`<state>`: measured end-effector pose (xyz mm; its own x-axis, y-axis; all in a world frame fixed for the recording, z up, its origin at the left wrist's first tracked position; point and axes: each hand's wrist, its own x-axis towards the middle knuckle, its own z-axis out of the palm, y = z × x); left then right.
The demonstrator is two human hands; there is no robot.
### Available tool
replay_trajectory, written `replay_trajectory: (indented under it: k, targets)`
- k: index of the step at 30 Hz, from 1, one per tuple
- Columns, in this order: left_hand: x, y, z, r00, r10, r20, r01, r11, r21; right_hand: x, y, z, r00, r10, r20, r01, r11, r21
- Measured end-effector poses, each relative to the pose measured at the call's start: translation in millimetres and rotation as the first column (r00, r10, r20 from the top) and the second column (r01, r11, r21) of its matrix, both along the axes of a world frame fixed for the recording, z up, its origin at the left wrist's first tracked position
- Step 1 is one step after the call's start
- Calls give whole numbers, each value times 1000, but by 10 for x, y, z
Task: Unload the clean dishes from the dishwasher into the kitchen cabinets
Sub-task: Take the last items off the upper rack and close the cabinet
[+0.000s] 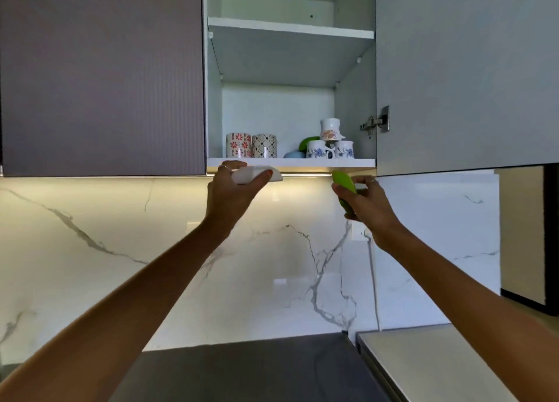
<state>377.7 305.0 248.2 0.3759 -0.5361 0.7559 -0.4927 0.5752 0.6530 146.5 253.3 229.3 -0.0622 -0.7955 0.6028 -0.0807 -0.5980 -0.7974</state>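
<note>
Both arms reach up toward the open wall cabinet (290, 162). My left hand (233, 192) grips a white dish (257, 174) just below the front edge of the lowest shelf. My right hand (367, 200) holds a green dish (344, 186) tilted on edge, under the shelf's right end. On that shelf stand two patterned mugs (251, 146), a green bowl (307, 143), a pale blue bowl (293, 154), and two blue-flowered cups (329, 149) with a third cup (330, 129) stacked on top.
The cabinet door (465, 74) hangs open on the right with its hinge (375, 122) showing. A closed dark door (102, 74) is on the left. An upper shelf (290, 27) shows nothing on it. Marble backsplash (272, 250) behind; dark counter (242, 371) below.
</note>
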Motion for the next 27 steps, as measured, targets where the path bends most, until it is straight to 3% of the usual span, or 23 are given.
replay_trajectory:
  k: [4, 9, 12, 19, 23, 27]
  targets:
    - [71, -236, 313, 997, -13, 70, 18, 998, -67, 35, -258, 388, 984, -84, -159, 42, 967, -252]
    - [147, -610, 748, 979, 10, 202, 7, 996, -84, 115, -717, 873, 940, -95, -327, -13, 949, -315]
    - [176, -863, 944, 959, 81, 270, -70, 996, -50, 214, -1023, 1091, 865, -192, -463, 3, 925, -379]
    - [388, -1432, 1207, 925, 12, 381, -87, 979, 182, 508, -1535, 1430, 737, -192, -648, -104, 915, -389]
    - [483, -1620, 1249, 883, -15, 469, -153, 936, 318, 652, -1754, 1476, 612, -192, -767, -177, 912, -369]
    - [529, -1719, 1321, 853, -87, 514, -175, 881, 439, 715, -1923, 1493, 563, -151, -812, -223, 919, -325]
